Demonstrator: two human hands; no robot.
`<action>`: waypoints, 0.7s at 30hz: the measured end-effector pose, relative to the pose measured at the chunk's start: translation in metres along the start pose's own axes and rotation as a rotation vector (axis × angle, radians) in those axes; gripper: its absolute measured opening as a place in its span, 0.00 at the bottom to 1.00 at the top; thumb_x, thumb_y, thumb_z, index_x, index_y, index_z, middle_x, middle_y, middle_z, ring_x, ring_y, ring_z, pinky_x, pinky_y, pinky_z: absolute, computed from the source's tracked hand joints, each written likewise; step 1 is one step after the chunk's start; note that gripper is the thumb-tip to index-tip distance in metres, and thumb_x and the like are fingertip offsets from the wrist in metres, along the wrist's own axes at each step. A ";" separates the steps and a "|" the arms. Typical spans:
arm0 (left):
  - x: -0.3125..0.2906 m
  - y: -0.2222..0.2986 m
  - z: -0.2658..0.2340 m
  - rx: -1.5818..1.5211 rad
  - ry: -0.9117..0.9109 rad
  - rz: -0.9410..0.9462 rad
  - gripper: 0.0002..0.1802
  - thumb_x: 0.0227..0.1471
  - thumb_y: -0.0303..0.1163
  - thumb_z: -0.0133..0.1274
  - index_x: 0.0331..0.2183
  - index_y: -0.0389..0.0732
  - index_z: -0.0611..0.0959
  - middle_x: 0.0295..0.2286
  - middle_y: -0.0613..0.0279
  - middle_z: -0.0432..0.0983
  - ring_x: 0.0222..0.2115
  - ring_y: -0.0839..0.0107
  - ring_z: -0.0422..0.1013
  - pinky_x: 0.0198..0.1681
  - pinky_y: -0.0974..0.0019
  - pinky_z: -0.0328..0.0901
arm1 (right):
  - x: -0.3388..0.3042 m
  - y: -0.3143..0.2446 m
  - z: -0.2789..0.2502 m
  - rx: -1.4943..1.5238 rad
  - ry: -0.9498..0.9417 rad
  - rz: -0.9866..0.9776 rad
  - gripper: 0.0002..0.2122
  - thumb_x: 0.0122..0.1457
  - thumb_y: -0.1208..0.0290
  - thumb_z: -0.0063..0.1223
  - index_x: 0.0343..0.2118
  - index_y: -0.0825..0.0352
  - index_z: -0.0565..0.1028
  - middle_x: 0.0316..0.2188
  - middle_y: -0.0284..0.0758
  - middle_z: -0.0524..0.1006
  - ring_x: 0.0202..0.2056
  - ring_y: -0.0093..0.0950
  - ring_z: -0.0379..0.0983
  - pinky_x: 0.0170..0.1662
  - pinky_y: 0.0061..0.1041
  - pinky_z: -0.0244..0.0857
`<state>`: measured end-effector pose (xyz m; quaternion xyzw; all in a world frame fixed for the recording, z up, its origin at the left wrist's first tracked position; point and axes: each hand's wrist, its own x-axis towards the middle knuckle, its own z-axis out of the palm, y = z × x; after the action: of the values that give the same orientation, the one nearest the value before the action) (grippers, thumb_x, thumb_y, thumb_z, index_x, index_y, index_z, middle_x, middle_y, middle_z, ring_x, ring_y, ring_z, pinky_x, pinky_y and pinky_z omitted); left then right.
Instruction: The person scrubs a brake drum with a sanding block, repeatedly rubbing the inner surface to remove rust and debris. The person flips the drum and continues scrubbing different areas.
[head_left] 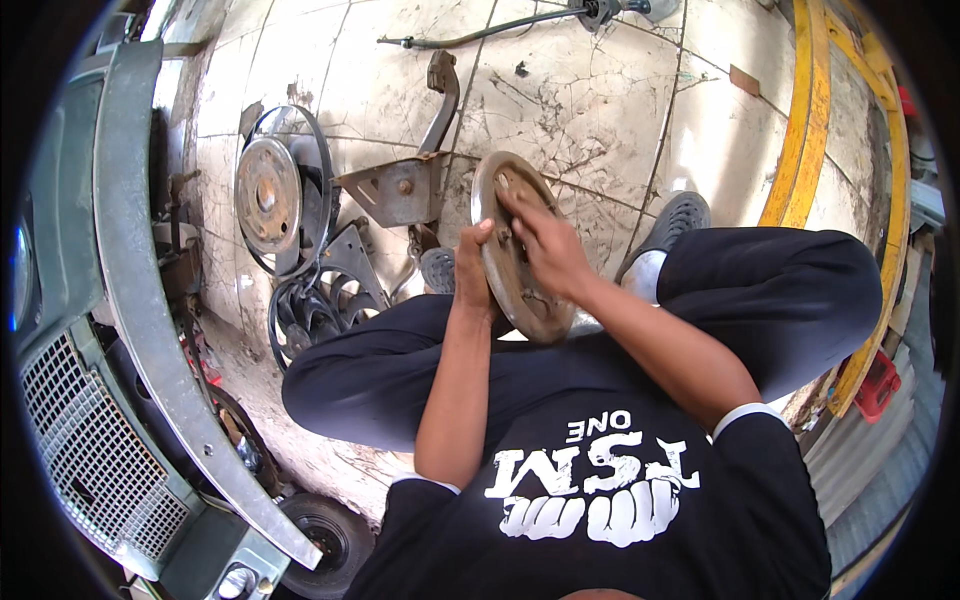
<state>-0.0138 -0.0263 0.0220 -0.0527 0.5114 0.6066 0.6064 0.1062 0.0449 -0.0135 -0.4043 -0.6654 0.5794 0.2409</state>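
Observation:
A round, dished metal plate (540, 317), rusty brown with a raised rim, stands tilted on edge above my lap. It looks like a drum brake backing plate. My left hand (473, 268) is closed on its left rim, thumb up along the edge and the other fingers mostly hidden behind. Across the plate's face lies my right hand (550, 248), its fingers stretched out and touching the metal near the upper middle. The right thumb is hidden from view. No tool shows in either hand.
To the left on the tiled floor (570, 110) are a rusty wheel-like disc (268, 195), black fan-like parts (330, 300) and a pedal bracket (395, 190). A long rod (480, 32) lies farther off. A vehicle bumper (140, 250) flanks the left, yellow metal rails (800, 120) the right.

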 end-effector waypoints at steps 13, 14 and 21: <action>0.008 0.010 0.000 -0.077 -0.087 -0.018 0.32 0.57 0.48 0.52 0.56 0.35 0.75 0.45 0.55 0.78 0.44 0.62 0.77 0.50 0.59 0.73 | 0.002 0.010 -0.002 -0.167 -0.025 -0.070 0.21 0.68 0.73 0.48 0.63 0.57 0.73 0.61 0.53 0.71 0.64 0.52 0.65 0.63 0.43 0.63; 0.007 0.010 0.002 -0.083 -0.088 -0.043 0.32 0.57 0.48 0.52 0.55 0.35 0.76 0.45 0.55 0.78 0.43 0.63 0.77 0.48 0.58 0.73 | 0.018 0.013 -0.002 -0.175 -0.011 -0.057 0.21 0.68 0.74 0.49 0.63 0.57 0.73 0.61 0.52 0.71 0.64 0.51 0.65 0.64 0.43 0.63; 0.004 0.008 0.007 -0.120 -0.083 -0.002 0.33 0.57 0.48 0.52 0.56 0.35 0.75 0.46 0.54 0.78 0.43 0.60 0.77 0.48 0.56 0.73 | -0.011 0.006 -0.003 -0.159 -0.056 -0.035 0.20 0.70 0.72 0.46 0.64 0.56 0.72 0.61 0.50 0.73 0.65 0.50 0.64 0.65 0.43 0.62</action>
<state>-0.0170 -0.0168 0.0272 -0.0642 0.4487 0.6372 0.6233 0.1159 0.0374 -0.0168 -0.3944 -0.7227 0.5315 0.1994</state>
